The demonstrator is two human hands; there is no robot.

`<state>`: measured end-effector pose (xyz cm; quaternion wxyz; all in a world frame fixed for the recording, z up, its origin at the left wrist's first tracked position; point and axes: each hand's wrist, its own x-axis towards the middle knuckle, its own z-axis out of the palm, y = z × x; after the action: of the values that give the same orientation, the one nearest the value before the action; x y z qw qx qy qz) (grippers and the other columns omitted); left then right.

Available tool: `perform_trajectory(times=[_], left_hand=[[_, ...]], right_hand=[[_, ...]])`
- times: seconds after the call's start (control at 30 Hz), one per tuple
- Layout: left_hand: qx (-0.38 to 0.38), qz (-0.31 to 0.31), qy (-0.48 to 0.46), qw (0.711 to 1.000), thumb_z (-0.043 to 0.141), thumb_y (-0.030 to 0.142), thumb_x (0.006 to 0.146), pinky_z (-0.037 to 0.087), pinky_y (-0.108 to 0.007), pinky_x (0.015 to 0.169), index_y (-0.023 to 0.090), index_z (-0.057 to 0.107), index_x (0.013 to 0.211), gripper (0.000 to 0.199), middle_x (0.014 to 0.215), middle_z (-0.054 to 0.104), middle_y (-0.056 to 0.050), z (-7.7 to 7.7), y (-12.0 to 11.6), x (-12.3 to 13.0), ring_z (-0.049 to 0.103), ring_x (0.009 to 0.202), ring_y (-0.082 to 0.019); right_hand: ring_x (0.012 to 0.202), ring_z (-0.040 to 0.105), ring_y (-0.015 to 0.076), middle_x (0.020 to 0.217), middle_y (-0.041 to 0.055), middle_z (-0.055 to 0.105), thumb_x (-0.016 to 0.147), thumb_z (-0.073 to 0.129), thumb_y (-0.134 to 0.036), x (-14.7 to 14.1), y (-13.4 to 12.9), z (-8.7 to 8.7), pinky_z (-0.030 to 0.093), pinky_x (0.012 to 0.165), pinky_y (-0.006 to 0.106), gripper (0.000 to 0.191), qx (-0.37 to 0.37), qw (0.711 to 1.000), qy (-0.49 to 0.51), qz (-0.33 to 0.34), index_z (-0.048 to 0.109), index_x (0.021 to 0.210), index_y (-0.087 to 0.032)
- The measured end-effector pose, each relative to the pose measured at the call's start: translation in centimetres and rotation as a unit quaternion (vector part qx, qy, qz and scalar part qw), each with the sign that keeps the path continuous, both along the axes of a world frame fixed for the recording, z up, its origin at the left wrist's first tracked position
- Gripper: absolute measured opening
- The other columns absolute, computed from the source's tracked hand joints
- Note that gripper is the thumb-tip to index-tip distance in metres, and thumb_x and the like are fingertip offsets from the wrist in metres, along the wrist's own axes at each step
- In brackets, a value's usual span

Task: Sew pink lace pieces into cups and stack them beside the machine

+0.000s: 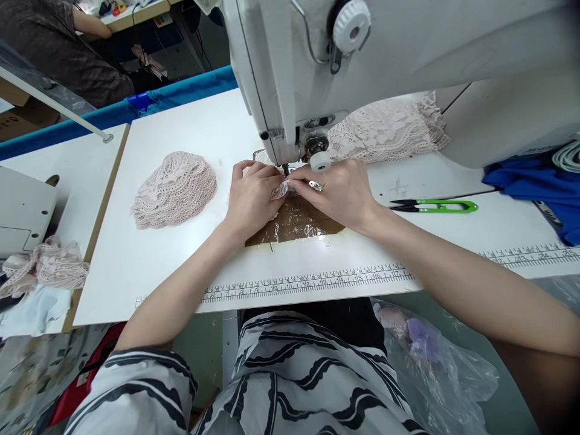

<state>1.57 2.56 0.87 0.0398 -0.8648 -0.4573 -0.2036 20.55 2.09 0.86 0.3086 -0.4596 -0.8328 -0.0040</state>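
Under the head of a white sewing machine (276, 78), both hands meet at the needle. My left hand (256, 196) has its fingers bent around a small piece of pale lace (281, 190), just left of the needle. My right hand (342, 193) pinches the same lace from the right, thumb and forefinger close to the presser foot. A small shiny metallic item (315, 186) shows at the right fingers. Beneath the hands lies a brown, tape-covered patch (301, 223) on the white table (181, 260). The fingertips partly hide the lace.
A pile of lace pieces (174, 190) lies to the left, with more lace (389, 130) behind the needle. Green thread snips (448, 206) and blue cloth (534, 187) are at the right. A printed ruler (308, 283) runs along the front edge. Another person (67, 54) sits at back left.
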Motion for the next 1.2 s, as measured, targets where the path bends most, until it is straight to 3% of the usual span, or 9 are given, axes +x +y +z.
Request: perform_trajectory(times=[0.27,0.43,0.53,0.67,1.0,1.2], left_hand=[[0.017,-0.086,0.044,0.995,0.052,0.015,0.090,0.039,-0.047,0.101,0.021,0.070,0.080,0.022,0.097,0.073,-0.003,0.4,0.0,-0.7,0.061,0.094,-0.023],[0.035,-0.107,0.084,0.990,0.052,0.019,0.093,0.044,-0.045,0.096,0.022,0.073,0.105,0.025,0.112,0.071,-0.007,0.2,-1.8,-1.1,0.059,0.106,-0.026],[0.068,-0.102,0.098,0.988,0.051,0.022,0.096,0.045,-0.046,0.098,0.018,0.070,0.115,0.026,0.118,0.070,-0.010,-0.1,-3.0,-1.2,0.059,0.111,-0.028],[0.088,-0.097,0.092,0.987,0.054,0.017,0.095,0.042,-0.049,0.106,0.017,0.067,0.122,0.030,0.128,0.068,-0.010,-0.5,-3.9,-1.2,0.058,0.120,-0.028],[0.034,-0.099,0.093,0.990,0.056,0.018,0.095,0.043,-0.051,0.107,0.019,0.062,0.131,0.036,0.132,0.066,-0.011,-0.2,-4.2,-1.4,0.060,0.127,-0.028],[0.047,-0.090,0.097,0.990,0.055,0.019,0.097,0.042,-0.051,0.107,0.020,0.063,0.130,0.034,0.130,0.067,-0.010,-0.3,-4.2,-1.4,0.061,0.126,-0.027]], right_hand=[[0.057,0.058,0.0149,0.066,0.0006,0.071,0.098,0.053,-0.033,0.5,-0.7,0.0,0.029,0.052,0.027,0.028,-0.018,1.000,-0.008,0.024,0.079,0.092,-0.023],[0.077,0.067,0.0174,0.083,0.0007,0.077,0.096,0.052,-0.021,1.1,-1.8,0.2,0.040,0.059,0.030,0.028,-0.007,0.990,-0.087,0.114,0.076,0.081,-0.021],[0.090,0.068,0.0184,0.089,0.0031,0.077,0.094,0.054,-0.012,1.0,-2.3,0.3,0.047,0.069,0.032,0.025,0.045,0.980,-0.125,0.149,0.074,0.080,-0.018],[0.088,0.067,0.0183,0.091,0.0043,0.077,0.091,0.055,-0.007,0.9,-2.4,0.3,0.050,0.075,0.032,0.024,0.099,0.975,-0.133,0.148,0.074,0.080,-0.017],[0.080,0.065,0.0168,0.083,0.0046,0.074,0.092,0.050,-0.004,1.2,-2.7,0.8,0.046,0.068,0.031,0.027,0.078,0.974,-0.162,0.140,0.071,0.080,-0.016],[0.083,0.066,0.0176,0.082,0.0041,0.074,0.094,0.049,-0.005,1.1,-2.7,0.7,0.047,0.072,0.031,0.027,0.063,0.973,-0.170,0.139,0.071,0.083,-0.017]])
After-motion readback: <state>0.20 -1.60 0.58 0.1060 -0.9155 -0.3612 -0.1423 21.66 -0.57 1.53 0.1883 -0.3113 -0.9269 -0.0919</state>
